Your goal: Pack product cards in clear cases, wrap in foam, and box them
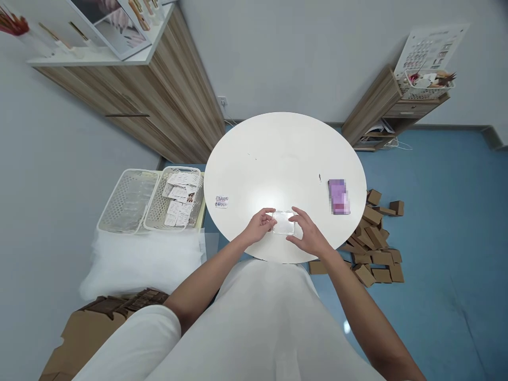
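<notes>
A small clear plastic case (pixel 283 223) is at the near part of the round white table (pixel 278 153). My left hand (pixel 261 224) grips its left edge between thumb and fingers. On the other side, my right hand (pixel 306 231) has its thumb and fingers spread apart, with the fingertips at the case's right edge. A small card with purple pieces (pixel 221 201) lies at the table's left. Toward the right side lies a purple item (pixel 338 197), partly pixelated.
Left of the table stand a basket of white cards (pixel 148 211) and a basket of clear packs (pixel 107 203), above white sheeting (pixel 146 262). Small cardboard boxes (pixel 373 216) are piled on the floor at right. Wooden cabinets (pixel 178 100) stand behind.
</notes>
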Demonstrator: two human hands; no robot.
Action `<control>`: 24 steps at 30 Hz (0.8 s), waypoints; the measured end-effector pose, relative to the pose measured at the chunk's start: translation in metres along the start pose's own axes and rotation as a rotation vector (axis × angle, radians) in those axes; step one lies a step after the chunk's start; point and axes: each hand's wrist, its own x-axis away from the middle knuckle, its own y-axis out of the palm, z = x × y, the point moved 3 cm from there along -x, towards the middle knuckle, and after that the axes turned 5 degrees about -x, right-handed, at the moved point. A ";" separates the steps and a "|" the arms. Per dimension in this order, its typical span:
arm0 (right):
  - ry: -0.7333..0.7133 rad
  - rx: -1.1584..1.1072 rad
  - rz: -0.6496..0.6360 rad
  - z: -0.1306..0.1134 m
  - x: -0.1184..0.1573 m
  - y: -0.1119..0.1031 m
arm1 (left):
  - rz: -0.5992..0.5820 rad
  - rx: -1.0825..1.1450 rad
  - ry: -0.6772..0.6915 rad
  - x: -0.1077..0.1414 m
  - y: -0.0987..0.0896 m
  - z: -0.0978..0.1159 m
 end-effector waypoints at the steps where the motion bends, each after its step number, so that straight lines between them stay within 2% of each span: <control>1: -0.020 -0.002 0.009 0.000 0.001 0.001 | -0.011 -0.007 0.009 0.002 0.000 0.001; 9: -0.081 -0.074 0.123 -0.001 -0.002 -0.002 | -0.059 -0.121 0.105 0.017 -0.006 0.010; 14: -0.098 -0.105 0.130 -0.005 -0.004 0.000 | -0.056 -0.242 0.119 0.019 -0.009 0.008; 21: -0.086 -0.164 0.136 -0.005 -0.002 -0.005 | -0.084 -0.204 0.184 0.020 -0.002 0.017; 24: -0.066 -0.270 0.145 -0.006 -0.001 -0.007 | -0.083 -0.174 0.187 0.021 0.000 0.020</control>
